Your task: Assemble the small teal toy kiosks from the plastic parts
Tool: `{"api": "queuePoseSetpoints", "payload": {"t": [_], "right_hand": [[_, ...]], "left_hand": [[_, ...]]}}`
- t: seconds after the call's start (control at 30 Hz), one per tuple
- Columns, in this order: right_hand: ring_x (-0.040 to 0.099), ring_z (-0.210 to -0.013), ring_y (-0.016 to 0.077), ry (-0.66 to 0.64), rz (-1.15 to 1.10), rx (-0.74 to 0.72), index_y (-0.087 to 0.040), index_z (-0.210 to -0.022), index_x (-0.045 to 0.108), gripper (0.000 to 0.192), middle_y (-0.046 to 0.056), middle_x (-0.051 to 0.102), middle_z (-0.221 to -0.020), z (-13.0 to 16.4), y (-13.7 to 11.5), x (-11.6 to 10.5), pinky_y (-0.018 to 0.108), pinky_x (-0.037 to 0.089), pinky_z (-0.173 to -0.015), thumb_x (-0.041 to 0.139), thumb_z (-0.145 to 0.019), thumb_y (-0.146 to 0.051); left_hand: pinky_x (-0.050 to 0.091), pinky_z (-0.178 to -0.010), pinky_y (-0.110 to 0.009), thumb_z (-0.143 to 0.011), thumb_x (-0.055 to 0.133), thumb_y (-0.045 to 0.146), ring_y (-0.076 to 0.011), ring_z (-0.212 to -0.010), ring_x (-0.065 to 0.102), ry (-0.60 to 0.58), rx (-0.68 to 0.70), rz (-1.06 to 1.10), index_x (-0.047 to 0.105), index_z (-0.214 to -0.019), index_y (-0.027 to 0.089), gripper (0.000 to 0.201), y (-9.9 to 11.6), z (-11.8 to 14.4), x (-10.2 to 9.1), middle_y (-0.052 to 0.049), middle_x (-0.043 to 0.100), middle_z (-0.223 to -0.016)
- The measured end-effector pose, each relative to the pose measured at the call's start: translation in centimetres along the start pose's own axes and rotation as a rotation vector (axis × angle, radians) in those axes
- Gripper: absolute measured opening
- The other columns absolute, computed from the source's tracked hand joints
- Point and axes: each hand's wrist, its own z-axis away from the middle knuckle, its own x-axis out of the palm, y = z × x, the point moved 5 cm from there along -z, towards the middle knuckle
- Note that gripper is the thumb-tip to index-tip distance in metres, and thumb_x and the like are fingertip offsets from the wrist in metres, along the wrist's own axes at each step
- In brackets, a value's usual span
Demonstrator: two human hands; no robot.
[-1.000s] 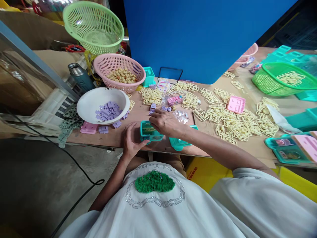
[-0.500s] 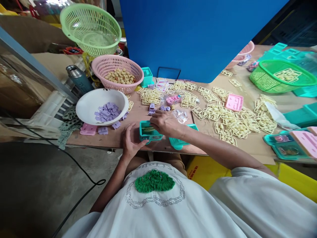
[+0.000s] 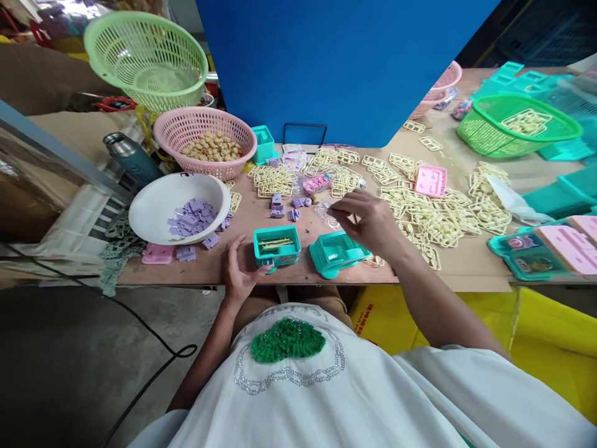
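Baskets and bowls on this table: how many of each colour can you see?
Light green basket: 1
Pink basket with beige pieces: 1
Pink basket at the far right, partly hidden: 1
Bright green basket: 1
White bowl of purple pieces: 1
Total: 5

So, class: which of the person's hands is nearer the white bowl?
Left. The left hand lies just right of and below the white bowl; the right hand is farther right, beyond the teal box.
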Motion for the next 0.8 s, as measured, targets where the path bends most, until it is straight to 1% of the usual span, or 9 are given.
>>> {"api": "queuePoseSetpoints", "payload": {"t": [0.07, 0.23, 0.3, 0.37, 0.47, 0.53, 0.6, 0.67, 0.8], "right_hand": [[0.063, -0.071, 0.0217, 0.066, 0.007, 0.080, -0.024, -0.086, 0.076, 0.022, 0.006, 0.073, -0.076, 1.1, 1.4, -1.8, 0.035, 0.049, -0.065, 0.063, -0.104, -0.028], [0.067, -0.065, 0.0199, 0.250, 0.033, 0.262, -0.024, -0.080, 0.076, 0.024, 0.004, 0.074, -0.074, 4.4, 4.5, -5.7, 0.033, 0.049, -0.061, 0.072, -0.099, -0.037], [0.068, -0.065, 0.0204, 0.279, 0.027, 0.313, -0.025, -0.078, 0.075, 0.026, 0.004, 0.075, -0.074, 5.4, 5.3, -6.3, 0.033, 0.051, -0.062, 0.074, -0.098, -0.041], [0.070, -0.067, 0.0209, 0.282, 0.020, 0.336, -0.025, -0.079, 0.076, 0.026, 0.004, 0.075, -0.075, 6.1, 5.7, -6.3, 0.033, 0.052, -0.063, 0.074, -0.098, -0.042], [0.070, -0.068, 0.0203, 0.278, 0.013, 0.356, -0.024, -0.081, 0.078, 0.024, 0.004, 0.075, -0.075, 6.6, 6.3, -6.1, 0.032, 0.053, -0.065, 0.073, -0.096, -0.041], [0.069, -0.067, 0.0192, 0.299, 0.001, 0.398, -0.023, -0.081, 0.079, 0.025, 0.004, 0.075, -0.073, 6.7, 7.5, -6.2, 0.032, 0.053, -0.067, 0.073, -0.095, -0.043], [0.068, -0.065, 0.0181, 0.362, -0.037, 0.484, -0.021, -0.080, 0.078, 0.030, 0.004, 0.073, -0.070, 6.9, 9.9, -6.6, 0.031, 0.052, -0.065, 0.074, -0.092, -0.048], [0.065, -0.060, 0.0170, 0.458, -0.104, 0.611, -0.020, -0.078, 0.077, 0.036, 0.003, 0.070, -0.064, 7.4, 13.3, -7.4, 0.029, 0.050, -0.061, 0.075, -0.088, -0.054], [0.065, -0.061, 0.0171, 0.623, -0.140, 0.836, -0.018, -0.076, 0.076, 0.035, 0.004, 0.071, -0.066, 9.0, 20.2, -9.4, 0.030, 0.053, -0.063, 0.075, -0.081, -0.053]], "left_hand": [[0.044, -0.125, -0.052, -0.087, 0.073, 0.077, -0.0353, -0.143, 0.059, 0.029, -0.024, 0.067, 0.055, -0.147, 0.018, 0.087, 0.1, -0.1, -0.1, -0.021, 0.062, -0.148], [0.048, -0.122, -0.046, -0.099, 0.058, 0.073, -0.0300, -0.134, 0.067, 0.202, -0.136, 0.192, 0.066, -0.131, 0.018, 0.064, 0.0, -0.3, -0.5, -0.017, 0.070, -0.135], [0.051, -0.119, -0.045, -0.098, 0.061, 0.071, -0.0287, -0.128, 0.070, 0.242, -0.186, 0.203, 0.068, -0.126, 0.018, 0.060, 0.2, -0.5, -0.7, -0.016, 0.073, -0.129], [0.053, -0.118, -0.045, -0.095, 0.069, 0.068, -0.0278, -0.126, 0.071, 0.264, -0.185, 0.222, 0.069, -0.124, 0.019, 0.057, 0.9, -0.9, -0.9, -0.015, 0.073, -0.127], [0.051, -0.121, -0.044, -0.089, 0.082, 0.056, -0.0275, -0.132, 0.068, 0.238, -0.110, 0.263, 0.068, -0.126, 0.019, 0.054, 3.0, -2.0, -1.0, -0.014, 0.072, -0.131], [0.048, -0.124, -0.043, -0.088, 0.084, 0.049, -0.0274, -0.135, 0.067, 0.191, -0.062, 0.263, 0.067, -0.127, 0.019, 0.052, 4.4, -2.7, -1.0, -0.014, 0.071, -0.132], [0.047, -0.125, -0.042, -0.091, 0.082, 0.044, -0.0267, -0.135, 0.066, 0.171, -0.035, 0.240, 0.067, -0.128, 0.018, 0.047, 4.9, -2.9, -1.0, -0.014, 0.070, -0.132], [0.047, -0.125, -0.041, -0.093, 0.079, 0.042, -0.0259, -0.137, 0.065, 0.173, -0.016, 0.200, 0.067, -0.127, 0.018, 0.043, 4.6, -2.6, -1.1, -0.013, 0.070, -0.132], [0.051, -0.119, -0.038, -0.090, 0.081, 0.047, -0.0251, -0.129, 0.067, 0.199, -0.065, 0.133, 0.069, -0.122, 0.019, 0.044, 1.7, -0.8, -1.3, -0.012, 0.071, -0.128]]}}
